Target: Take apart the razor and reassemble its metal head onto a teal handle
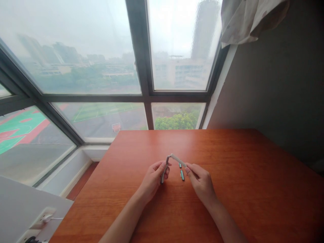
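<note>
My left hand (pixel 157 172) is closed around the lower, dark-and-pale end of a slim bent grey device (pixel 178 159). From there a narrow dark joint rises and turns right into a long pale grey arm. The outer end of that arm is pinched in my right hand (pixel 201 179), between thumb and fingers. The exact kind of device cannot be made out. Between the hands, on the table, lie two small teal-and-black battery-like pieces: a near piece (pixel 182 175) in full view and a far piece (pixel 180 165) partly covered by the arm.
The brown wooden table (pixel 243 162) reaches to large windows with dark frames (pixel 145 67). A dark wall (pixel 278 84) stands on the right, with a hanging cloth (pixel 249 22) above. At lower left, a plug (pixel 47 218) with a white cord sits in a wall socket.
</note>
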Action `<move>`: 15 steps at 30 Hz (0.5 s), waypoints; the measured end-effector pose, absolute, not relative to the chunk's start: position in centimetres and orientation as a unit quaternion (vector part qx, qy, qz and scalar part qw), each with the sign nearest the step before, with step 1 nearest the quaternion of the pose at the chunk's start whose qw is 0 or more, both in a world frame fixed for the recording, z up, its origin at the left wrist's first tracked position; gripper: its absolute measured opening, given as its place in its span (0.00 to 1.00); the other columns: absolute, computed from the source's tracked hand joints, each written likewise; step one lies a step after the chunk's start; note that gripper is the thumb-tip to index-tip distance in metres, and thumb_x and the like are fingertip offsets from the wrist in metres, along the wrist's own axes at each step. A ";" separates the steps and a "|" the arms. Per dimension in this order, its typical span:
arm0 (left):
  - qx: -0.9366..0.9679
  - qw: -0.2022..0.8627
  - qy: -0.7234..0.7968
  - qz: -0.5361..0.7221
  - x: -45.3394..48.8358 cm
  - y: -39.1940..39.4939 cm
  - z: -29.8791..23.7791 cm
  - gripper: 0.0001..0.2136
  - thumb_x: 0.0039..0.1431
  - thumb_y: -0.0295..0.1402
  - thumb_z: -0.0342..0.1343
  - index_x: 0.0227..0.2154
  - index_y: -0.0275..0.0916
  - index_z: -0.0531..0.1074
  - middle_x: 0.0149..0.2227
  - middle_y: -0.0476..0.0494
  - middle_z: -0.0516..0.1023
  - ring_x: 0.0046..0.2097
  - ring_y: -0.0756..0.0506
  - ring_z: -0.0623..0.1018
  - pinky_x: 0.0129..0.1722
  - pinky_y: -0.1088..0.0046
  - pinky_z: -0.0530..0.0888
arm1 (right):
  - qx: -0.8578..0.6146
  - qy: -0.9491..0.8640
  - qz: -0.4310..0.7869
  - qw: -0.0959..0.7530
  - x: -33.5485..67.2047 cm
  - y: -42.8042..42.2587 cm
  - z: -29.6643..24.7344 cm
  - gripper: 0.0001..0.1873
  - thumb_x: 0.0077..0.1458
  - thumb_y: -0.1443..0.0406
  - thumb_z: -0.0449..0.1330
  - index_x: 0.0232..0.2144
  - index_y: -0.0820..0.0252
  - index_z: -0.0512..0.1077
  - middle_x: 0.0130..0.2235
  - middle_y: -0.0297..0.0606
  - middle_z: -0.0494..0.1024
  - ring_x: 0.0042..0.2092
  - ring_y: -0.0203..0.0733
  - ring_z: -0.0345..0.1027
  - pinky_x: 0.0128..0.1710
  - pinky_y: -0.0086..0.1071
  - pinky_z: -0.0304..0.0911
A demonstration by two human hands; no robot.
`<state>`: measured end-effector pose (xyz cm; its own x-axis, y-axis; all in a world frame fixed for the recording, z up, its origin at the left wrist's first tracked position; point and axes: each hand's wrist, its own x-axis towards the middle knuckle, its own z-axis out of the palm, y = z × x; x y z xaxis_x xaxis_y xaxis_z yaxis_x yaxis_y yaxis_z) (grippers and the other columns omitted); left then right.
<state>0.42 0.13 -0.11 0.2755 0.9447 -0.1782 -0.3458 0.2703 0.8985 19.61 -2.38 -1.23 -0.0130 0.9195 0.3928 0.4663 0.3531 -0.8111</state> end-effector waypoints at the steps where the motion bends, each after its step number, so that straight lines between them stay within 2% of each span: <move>1: 0.386 0.697 0.386 0.464 0.4 0.1 -0.1 0.17 0.51 0.46 0.60 0.33 0.34 0.75 0.24 0.49 0.67 0.24 0.53 0.63 0.25 0.77 0.57 | -0.519 -0.670 0.234 0.476 19.6 -2.4 -1.2 0.16 0.61 0.59 0.51 0.40 0.60 0.76 0.27 0.36 0.72 0.29 0.39 0.66 0.29 0.28 0.60; 15: 0.387 0.701 0.383 0.460 0.4 0.1 0.0 0.18 0.52 0.46 0.60 0.36 0.34 0.76 0.25 0.48 0.67 0.25 0.52 0.64 0.26 0.77 0.59 | -0.511 -0.665 0.238 0.491 19.6 -2.4 -1.2 0.16 0.61 0.59 0.51 0.40 0.60 0.76 0.26 0.36 0.73 0.28 0.39 0.67 0.27 0.28 0.60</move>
